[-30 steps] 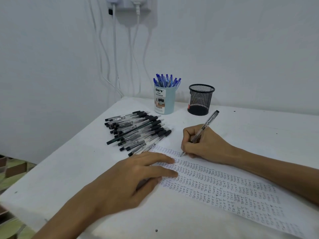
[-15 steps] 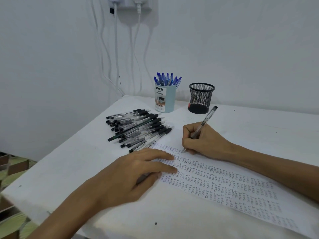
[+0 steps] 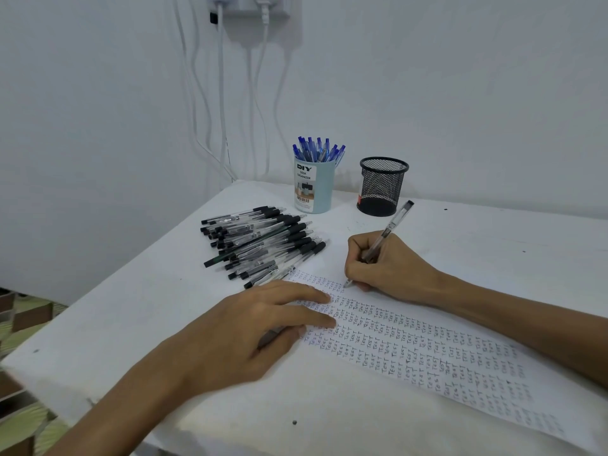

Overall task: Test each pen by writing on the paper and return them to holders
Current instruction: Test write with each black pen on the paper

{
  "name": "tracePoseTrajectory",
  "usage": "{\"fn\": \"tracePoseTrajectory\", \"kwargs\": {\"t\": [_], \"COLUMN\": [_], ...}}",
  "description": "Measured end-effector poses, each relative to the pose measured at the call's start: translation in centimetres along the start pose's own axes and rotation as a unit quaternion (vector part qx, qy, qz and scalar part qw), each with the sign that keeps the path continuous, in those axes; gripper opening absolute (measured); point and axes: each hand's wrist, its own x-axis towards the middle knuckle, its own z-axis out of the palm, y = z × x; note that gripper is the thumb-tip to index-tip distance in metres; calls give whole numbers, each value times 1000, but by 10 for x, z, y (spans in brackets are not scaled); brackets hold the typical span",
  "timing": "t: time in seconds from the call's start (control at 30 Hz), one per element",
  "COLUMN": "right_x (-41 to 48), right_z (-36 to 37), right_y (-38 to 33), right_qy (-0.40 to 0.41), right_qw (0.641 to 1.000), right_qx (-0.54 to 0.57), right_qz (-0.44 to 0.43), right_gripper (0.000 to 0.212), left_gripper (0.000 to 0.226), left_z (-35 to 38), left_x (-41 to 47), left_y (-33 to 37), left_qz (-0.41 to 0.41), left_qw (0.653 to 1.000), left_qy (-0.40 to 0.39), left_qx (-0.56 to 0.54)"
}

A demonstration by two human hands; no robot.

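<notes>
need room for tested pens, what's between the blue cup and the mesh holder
Nothing; the head view shows bare table between the blue cup and the mesh holder.

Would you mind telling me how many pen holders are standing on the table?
2. A light-blue holder, full of blue pens, stands near the far edge of the table; a black mesh holder stands just right of it. No other seems hidden.

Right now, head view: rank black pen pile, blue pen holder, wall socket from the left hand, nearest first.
From the left hand:
1. black pen pile, just ahead of it
2. blue pen holder, farther back, slightly right
3. wall socket, farthest, high up behind both
</notes>
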Motion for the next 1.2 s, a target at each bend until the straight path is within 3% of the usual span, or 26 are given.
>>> {"fn": "tracePoseTrajectory", "kwargs": {"t": [0.7,0.8,0.97,1.03,1.1,1.2], "right_x": [2,6,15,15,13,11], "right_z": [2,0,-4,-5,-5,-7], "right_y": [1,1,4,6,5,2], "right_qy": [18,46,80,77,63,85], "right_qw": [1000,993,952,953,962,957], "right_qx": [7,97,271,276,252,256], "right_qz": [4,45,115,103,89,108], "right_gripper": [18,30,44,40,20,27], "left_gripper": [37,36,33,31,30,31], "left_z": [0,-1,1,1,1,2], "left_x": [-1,-1,-2,-2,-2,-3], "left_y": [0,1,1,0,0,-1], "left_qz": [-4,-3,-12,-23,-31,-42], "left_qw": [1000,1000,999,998,998,996], "left_qy": [0,2,34,49,59,74], "left_qx": [-1,-2,7,13,19,42]}}
